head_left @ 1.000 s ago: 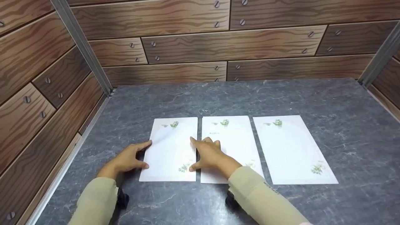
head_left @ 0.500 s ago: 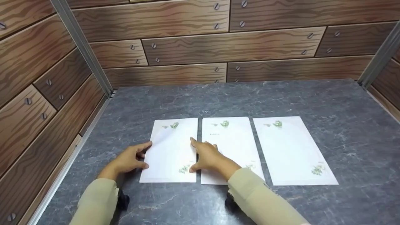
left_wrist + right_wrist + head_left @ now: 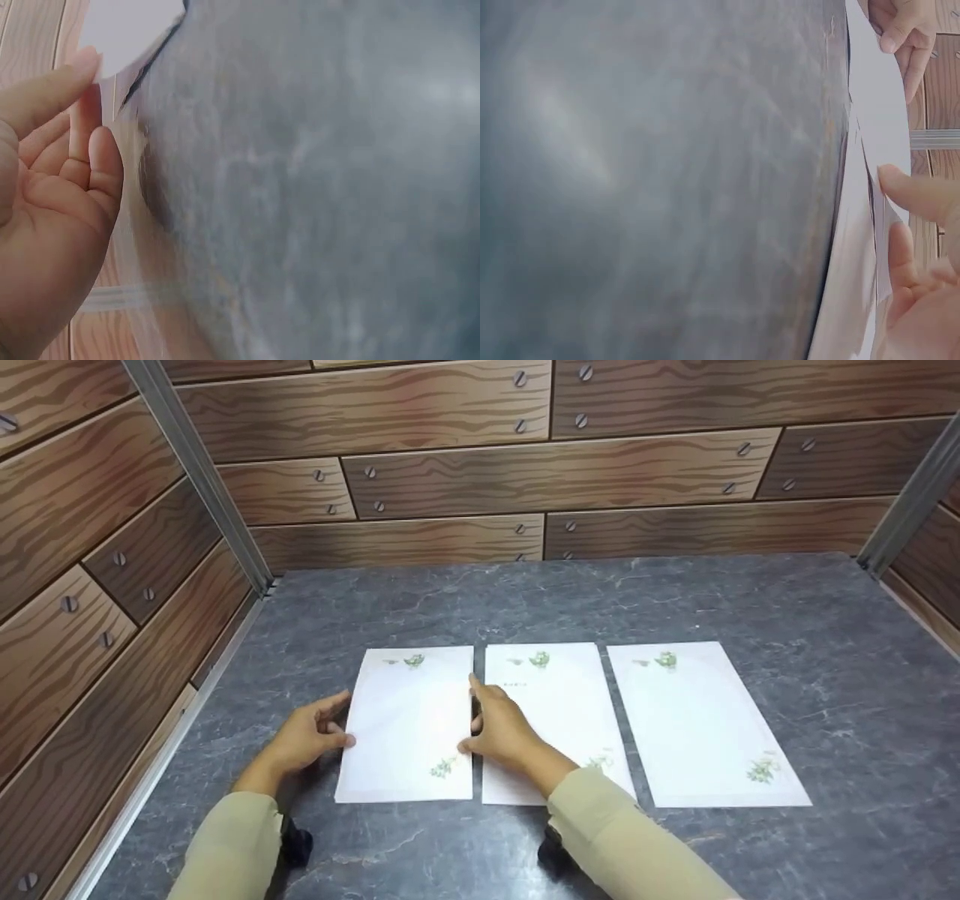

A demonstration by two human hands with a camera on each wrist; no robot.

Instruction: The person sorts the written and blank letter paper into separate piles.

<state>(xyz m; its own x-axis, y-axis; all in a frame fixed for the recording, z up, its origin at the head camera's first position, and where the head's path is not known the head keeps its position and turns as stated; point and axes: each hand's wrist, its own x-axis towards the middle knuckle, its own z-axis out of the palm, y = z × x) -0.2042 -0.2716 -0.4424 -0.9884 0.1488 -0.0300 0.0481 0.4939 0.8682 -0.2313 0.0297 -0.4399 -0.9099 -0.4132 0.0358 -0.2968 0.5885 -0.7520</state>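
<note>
A white sheet of stationery paper point(image 3: 409, 720) with green plant prints at its corners lies at the left of a row of three. My left hand point(image 3: 307, 731) holds its left edge, thumb point(image 3: 88, 64) on top and the other fingers curled below in the left wrist view. My right hand point(image 3: 506, 727) holds the opposite edge between thumb point(image 3: 900, 184) and fingers. In the right wrist view this sheet point(image 3: 885, 112) stands a little above the paper beneath it. My right hand partly covers the middle sheet point(image 3: 559, 712).
A third matching sheet point(image 3: 697, 720) lies to the right, with a narrow gap from the middle one. All rest on a dark grey marbled tabletop point(image 3: 570, 600). Wood-patterned walls point(image 3: 450, 480) with metal corner posts point(image 3: 202, 472) enclose the back and sides.
Both hands have slid slightly away from my body along the left sheet's edges. Its far left corner has shifted a little left. The other two sheets have stayed in place.
</note>
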